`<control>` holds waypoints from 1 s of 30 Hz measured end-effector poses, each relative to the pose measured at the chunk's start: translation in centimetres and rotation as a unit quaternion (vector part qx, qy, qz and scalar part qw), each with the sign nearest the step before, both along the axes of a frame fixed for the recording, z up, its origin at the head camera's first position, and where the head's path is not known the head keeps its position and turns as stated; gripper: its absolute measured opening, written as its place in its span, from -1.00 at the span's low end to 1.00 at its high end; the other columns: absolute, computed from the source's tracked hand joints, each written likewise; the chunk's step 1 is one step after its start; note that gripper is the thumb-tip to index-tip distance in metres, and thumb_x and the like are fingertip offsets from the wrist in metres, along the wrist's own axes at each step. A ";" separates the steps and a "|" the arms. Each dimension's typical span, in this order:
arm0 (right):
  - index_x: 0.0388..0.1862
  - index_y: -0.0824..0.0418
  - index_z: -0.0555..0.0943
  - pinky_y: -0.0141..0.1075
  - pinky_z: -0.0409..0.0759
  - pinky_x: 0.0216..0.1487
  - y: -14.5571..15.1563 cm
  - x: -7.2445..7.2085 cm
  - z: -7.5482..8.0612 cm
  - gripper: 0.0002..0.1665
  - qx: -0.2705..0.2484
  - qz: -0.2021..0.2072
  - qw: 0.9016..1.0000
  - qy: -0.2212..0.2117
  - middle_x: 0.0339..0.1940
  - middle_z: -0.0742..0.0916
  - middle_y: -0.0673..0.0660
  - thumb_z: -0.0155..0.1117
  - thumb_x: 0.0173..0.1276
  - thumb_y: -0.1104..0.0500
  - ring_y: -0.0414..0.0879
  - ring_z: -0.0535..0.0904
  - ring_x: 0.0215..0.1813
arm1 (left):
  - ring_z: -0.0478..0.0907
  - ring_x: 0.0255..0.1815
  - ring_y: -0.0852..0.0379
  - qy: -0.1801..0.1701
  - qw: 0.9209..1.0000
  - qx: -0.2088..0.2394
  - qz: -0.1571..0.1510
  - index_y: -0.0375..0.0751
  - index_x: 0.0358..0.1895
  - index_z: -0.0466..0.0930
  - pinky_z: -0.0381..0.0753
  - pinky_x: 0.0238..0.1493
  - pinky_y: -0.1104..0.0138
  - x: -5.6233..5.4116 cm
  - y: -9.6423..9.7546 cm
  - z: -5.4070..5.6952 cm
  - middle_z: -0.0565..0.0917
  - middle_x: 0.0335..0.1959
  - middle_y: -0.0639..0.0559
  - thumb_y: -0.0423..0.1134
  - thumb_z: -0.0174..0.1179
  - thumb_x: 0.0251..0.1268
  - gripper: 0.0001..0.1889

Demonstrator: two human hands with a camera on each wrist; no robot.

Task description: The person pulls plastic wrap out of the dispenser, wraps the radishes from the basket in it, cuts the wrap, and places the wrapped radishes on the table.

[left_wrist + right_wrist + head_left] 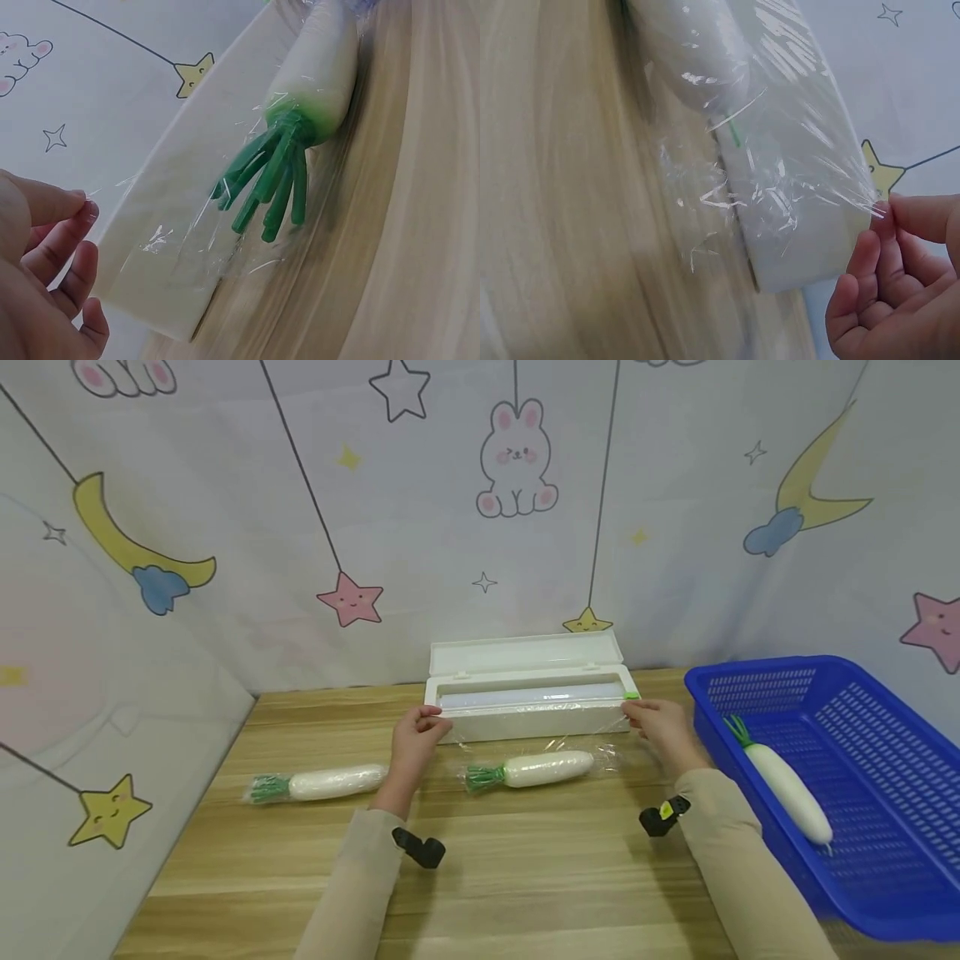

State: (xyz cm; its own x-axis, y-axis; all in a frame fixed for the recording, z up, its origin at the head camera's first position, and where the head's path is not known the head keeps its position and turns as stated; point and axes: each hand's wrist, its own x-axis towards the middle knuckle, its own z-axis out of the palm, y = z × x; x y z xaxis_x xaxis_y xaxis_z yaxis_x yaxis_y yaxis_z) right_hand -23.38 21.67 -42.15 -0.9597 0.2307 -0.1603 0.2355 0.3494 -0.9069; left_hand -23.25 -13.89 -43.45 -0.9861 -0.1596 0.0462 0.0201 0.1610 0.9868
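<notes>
Both hands pinch a sheet of clear plastic wrap (pixel 780 180) by its corners, left hand (pixel 417 739) and right hand (pixel 663 731) at opposite ends of the white wrap box (pixel 540 723). Thumb meets index finger on the film in the left wrist view, and the right wrist view shows the same grip with the film creased toward the fingertips. Between the hands a white radish (pixel 551 769) with green stems (pixel 274 176) lies on the table, film around it. Inside the open-lidded box sits a roll of wrap (pixel 532 696).
A second radish (pixel 337 782), wrapped in film, lies left of the left forearm on the wooden table (pixel 525 877). At the right stands a blue basket (pixel 832 893) holding an unwrapped radish (pixel 789 793). A printed curtain (pixel 450 527) hangs behind the box.
</notes>
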 end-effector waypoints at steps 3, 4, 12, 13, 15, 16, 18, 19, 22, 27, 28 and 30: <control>0.19 0.44 0.48 -0.16 0.54 0.05 0.4 0.1 -0.4 -0.50 0.013 0.009 1.000 0.003 -0.21 0.69 0.05 0.09 0.46 0.08 -0.24 0.52 -0.20 | 0.51 -0.33 0.28 0.006 1.000 -0.003 -0.011 -0.39 -0.06 0.52 0.46 -0.19 0.42 0.3 -0.1 0.0 0.67 -0.38 0.04 -0.41 0.27 0.21 -0.74; 0.17 0.44 0.48 -0.18 0.54 0.02 0.5 0.1 -0.6 -0.51 0.016 0.012 1.000 0.005 -0.24 0.69 0.03 0.07 0.47 0.08 -0.23 0.52 -0.20 | 0.51 -0.33 0.28 0.008 1.000 -0.004 -0.014 -0.39 -0.06 0.52 0.47 -0.19 0.42 0.4 -0.2 -0.1 0.67 -0.37 0.03 -0.41 0.27 0.21 -0.75; 0.12 0.45 0.48 -0.18 0.52 0.00 1.1 0.4 -1.0 -0.57 0.011 0.027 0.999 0.023 -0.26 0.64 -0.01 0.04 0.50 0.11 -0.23 0.48 -0.18 | 0.51 -0.34 0.30 0.009 0.999 -0.025 -0.032 -0.41 -0.06 0.52 0.48 -0.20 0.45 0.6 -0.5 -0.6 0.67 -0.25 -0.18 -0.39 0.27 0.23 -0.75; 0.11 0.45 0.47 -0.19 0.52 -0.01 1.2 0.4 -1.0 -0.58 0.006 0.029 0.999 0.025 -0.28 0.63 -0.04 0.04 0.50 0.12 -0.24 0.46 -0.19 | 0.51 -0.34 0.30 0.009 0.999 -0.027 -0.034 -0.41 -0.05 0.52 0.48 -0.20 0.44 0.6 -0.5 -0.7 0.67 -0.25 -0.18 -0.39 0.27 0.24 -0.74; 0.09 0.45 0.46 -0.20 0.50 -0.02 1.2 0.6 -0.9 -0.61 0.000 0.032 0.999 0.030 -0.28 0.61 -0.05 0.03 0.51 0.14 -0.24 0.45 -0.18 | 0.51 -0.34 0.28 0.010 0.999 -0.031 -0.033 -0.40 -0.06 0.53 0.48 -0.19 0.44 0.6 -0.6 -0.8 0.66 -0.26 -0.14 -0.39 0.26 0.24 -0.76; 0.09 0.45 0.46 -0.21 0.50 -0.03 1.2 0.7 -0.8 -0.61 0.000 0.033 0.999 0.034 -0.26 0.61 -0.03 0.03 0.51 0.14 -0.23 0.45 -0.18 | 0.52 -0.34 0.27 0.010 0.999 -0.034 -0.031 -0.40 -0.08 0.53 0.49 -0.20 0.44 0.6 -0.6 -0.8 0.66 -0.28 -0.12 -0.40 0.26 0.24 -0.77; 0.09 0.44 0.46 -0.21 0.49 -0.01 1.2 0.9 -0.7 -0.60 0.003 0.035 0.999 0.036 -0.20 0.61 0.04 0.02 0.52 0.12 -0.19 0.45 -0.15 | 0.51 -0.33 0.26 0.009 0.999 -0.037 -0.025 -0.38 -0.10 0.54 0.49 -0.20 0.44 0.7 -0.6 -0.7 0.65 -0.29 -0.08 -0.39 0.25 0.24 -0.79; 0.10 0.43 0.46 -0.21 0.50 -0.01 1.2 1.0 -0.7 -0.60 0.006 0.036 0.999 0.036 -0.17 0.61 0.07 0.01 0.52 0.11 -0.18 0.46 -0.13 | 0.51 -0.33 0.25 0.010 0.999 -0.040 -0.023 -0.37 -0.10 0.54 0.49 -0.20 0.44 0.7 -0.6 -0.7 0.65 -0.30 -0.07 -0.39 0.25 0.24 -0.80; 0.10 0.42 0.46 -0.27 0.51 -0.04 1.4 1.5 -0.7 -0.58 0.013 0.041 0.998 0.039 -0.14 0.62 0.10 0.02 0.52 0.09 -0.20 0.47 -0.13 | 0.50 -0.31 0.22 0.012 0.999 -0.046 -0.022 -0.38 -0.10 0.58 0.49 -0.23 0.46 0.9 -0.7 -0.8 0.63 -0.31 -0.05 -0.39 0.25 0.24 -0.80; 0.09 0.43 0.46 -0.44 0.52 -0.15 2.1 2.5 -1.2 -0.57 0.016 0.053 0.997 0.052 -0.25 0.63 -0.04 0.07 0.50 0.08 -0.34 0.48 -0.22 | 0.46 -0.26 0.19 0.007 0.998 -0.059 -0.036 -0.39 -0.07 0.62 0.47 -0.23 0.44 1.5 -0.8 -0.9 0.60 -0.29 -0.05 -0.37 0.24 0.26 -0.79; 0.08 0.44 0.47 -0.46 0.53 -0.16 2.3 2.7 -1.3 -0.56 0.016 0.056 0.997 0.056 -0.26 0.63 -0.06 0.08 0.49 0.07 -0.36 0.48 -0.23 | 0.46 -0.26 0.18 0.005 0.997 -0.061 -0.039 -0.39 -0.08 0.62 0.47 -0.22 0.43 1.6 -0.8 -0.8 0.60 -0.29 -0.05 -0.37 0.24 0.27 -0.79; 0.08 0.44 0.46 -0.47 0.53 -0.17 2.5 3.2 -1.4 -0.54 0.018 0.061 0.996 0.061 -0.27 0.62 -0.07 0.08 0.49 0.05 -0.38 0.47 -0.23 | 0.45 -0.25 0.17 0.007 0.997 -0.071 -0.043 -0.39 -0.09 0.64 0.46 -0.22 0.40 2.0 -0.8 -0.7 0.61 -0.29 -0.06 -0.36 0.23 0.27 -0.80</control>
State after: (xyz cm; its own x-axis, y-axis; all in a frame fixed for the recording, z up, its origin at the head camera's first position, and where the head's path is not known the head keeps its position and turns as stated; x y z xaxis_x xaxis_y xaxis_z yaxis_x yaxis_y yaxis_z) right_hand -20.19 24.15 -43.53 -0.9928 0.1146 -0.0339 0.0775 0.4015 -0.9126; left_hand -21.24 -14.72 -44.13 -0.9949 -0.0662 0.0755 0.0528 0.2952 0.9540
